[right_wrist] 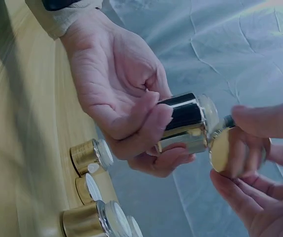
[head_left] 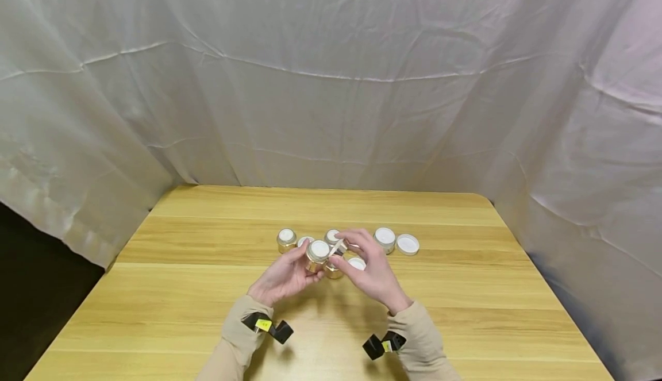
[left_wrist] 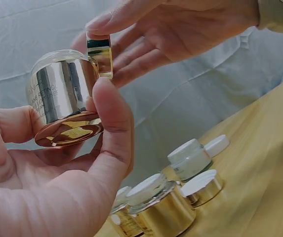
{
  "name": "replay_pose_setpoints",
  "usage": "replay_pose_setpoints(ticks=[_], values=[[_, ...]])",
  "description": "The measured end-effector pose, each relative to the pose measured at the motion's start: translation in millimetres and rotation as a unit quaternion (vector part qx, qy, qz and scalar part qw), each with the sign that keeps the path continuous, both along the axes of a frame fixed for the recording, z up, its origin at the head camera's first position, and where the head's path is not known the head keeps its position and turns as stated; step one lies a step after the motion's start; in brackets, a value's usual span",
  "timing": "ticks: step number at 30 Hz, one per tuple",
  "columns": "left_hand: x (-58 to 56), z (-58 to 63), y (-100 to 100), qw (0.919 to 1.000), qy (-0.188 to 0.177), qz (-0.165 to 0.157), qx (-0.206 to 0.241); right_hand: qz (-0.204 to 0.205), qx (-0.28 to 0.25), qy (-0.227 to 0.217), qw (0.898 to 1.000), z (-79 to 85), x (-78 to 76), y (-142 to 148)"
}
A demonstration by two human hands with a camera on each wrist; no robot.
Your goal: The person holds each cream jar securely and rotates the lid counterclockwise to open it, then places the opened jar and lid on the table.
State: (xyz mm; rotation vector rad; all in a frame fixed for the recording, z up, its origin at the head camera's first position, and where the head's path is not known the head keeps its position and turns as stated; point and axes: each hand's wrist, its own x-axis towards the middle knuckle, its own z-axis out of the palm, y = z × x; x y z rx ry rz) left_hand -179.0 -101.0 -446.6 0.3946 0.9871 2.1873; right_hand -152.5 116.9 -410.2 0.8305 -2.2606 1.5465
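Raised over the table, my left hand (head_left: 281,282) grips a gold cosmetic jar (head_left: 315,260) around its side. The jar has no lid on it, and its white top faces up. In the left wrist view dark lettering runs across the jar's shiny wall (left_wrist: 67,91). My right hand (head_left: 376,274) pinches a gold lid (head_left: 338,247) between thumb and fingers. That lid is tilted on edge right beside the jar's rim; the left thumb tip comes close to it in the left wrist view. The lid's round gold face (right_wrist: 222,150) shows in the right wrist view.
Below and behind the hands stand more gold jars with white tops, one at the left (head_left: 287,242) and others partly hidden. A gold-sided lid (left_wrist: 203,187) lies among them. Farther right are a pale glass jar (head_left: 385,238) and a white lid (head_left: 408,245). Grey curtains hang behind the table.
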Motion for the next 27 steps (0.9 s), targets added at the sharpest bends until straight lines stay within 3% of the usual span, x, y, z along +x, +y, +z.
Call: replay_pose_setpoints(ticks=[7,11,15,20,27], values=[[-1.0,6.2,-12.3,0.9991,0.017,0.034,0.020,-0.035,-0.046,-0.047,0.997,-0.1,1.0,-4.8],[-2.6,7.7,-24.7,0.9957,0.050,0.028,0.073,-0.032,-0.063,-0.055,0.996,-0.5,1.3,-7.5],[-5.5,8.2,-36.5,0.9884,0.108,0.026,0.103,-0.036,-0.061,-0.051,0.996,-1.1,3.5,-12.6],[-9.5,9.5,-47.4,0.9802,0.173,0.050,0.084,-0.037,-0.077,-0.107,0.991,-5.1,8.0,-24.2],[-12.8,10.6,-58.4,0.9753,0.201,0.053,0.074,-0.013,-0.117,-0.201,0.973,-17.7,15.9,-46.0]])
